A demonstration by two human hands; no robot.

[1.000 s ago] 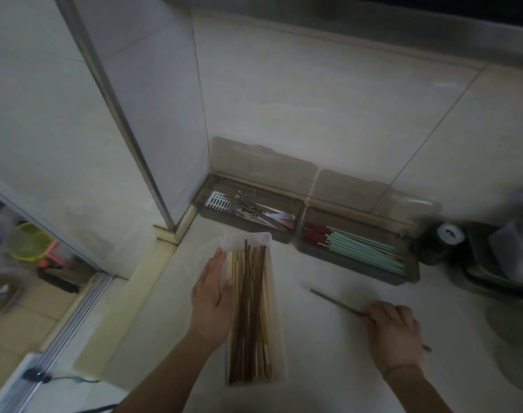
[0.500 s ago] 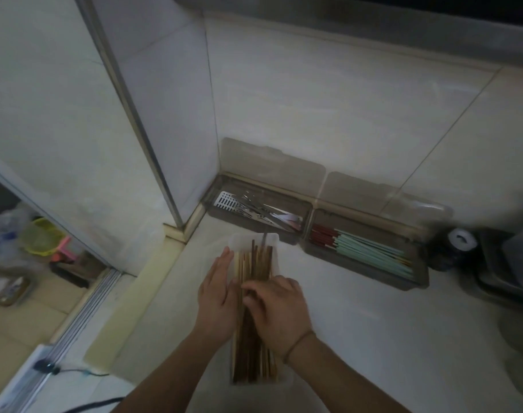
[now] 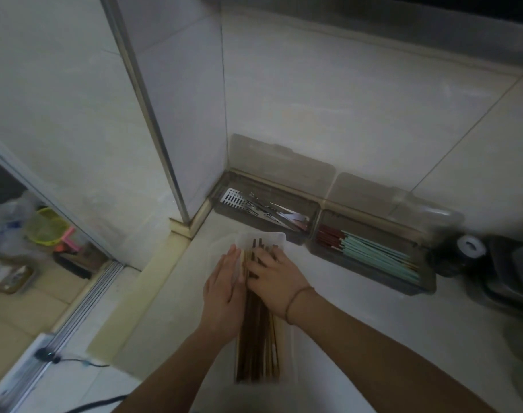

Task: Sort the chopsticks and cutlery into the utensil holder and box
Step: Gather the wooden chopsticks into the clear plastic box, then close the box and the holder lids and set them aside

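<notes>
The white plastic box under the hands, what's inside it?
The white plastic box holds brown wooden chopsticks lying lengthwise. The left hand and right hand cover their middle part.

Two bare arms, one thin wristband

Both forearms are uncovered, with no sleeves in view. The right hand (image 3: 276, 281) has a thin dark band around its wrist; the left hand (image 3: 223, 289) wears nothing, and neither hand shows rings or gloves.

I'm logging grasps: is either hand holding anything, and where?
Nothing is clearly gripped. The left hand rests flat against the white box's left side; the right hand presses on the brown chopsticks.
</notes>
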